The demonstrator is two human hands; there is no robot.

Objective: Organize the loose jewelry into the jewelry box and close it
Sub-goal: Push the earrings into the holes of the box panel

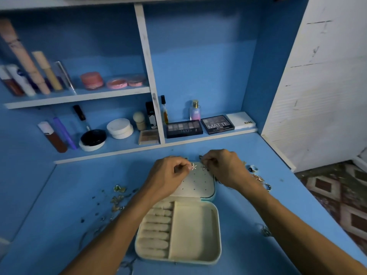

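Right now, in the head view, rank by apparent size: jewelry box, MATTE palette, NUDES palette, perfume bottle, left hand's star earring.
The jewelry box
MATTE palette and NUDES palette, too alike to rank
perfume bottle
star earring in the left hand

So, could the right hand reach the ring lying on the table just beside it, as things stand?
Probably yes: the ring lies on the table close to the right hand, with nothing between them. That hand is pinching a star earring, though, so it would likely have to place that first.
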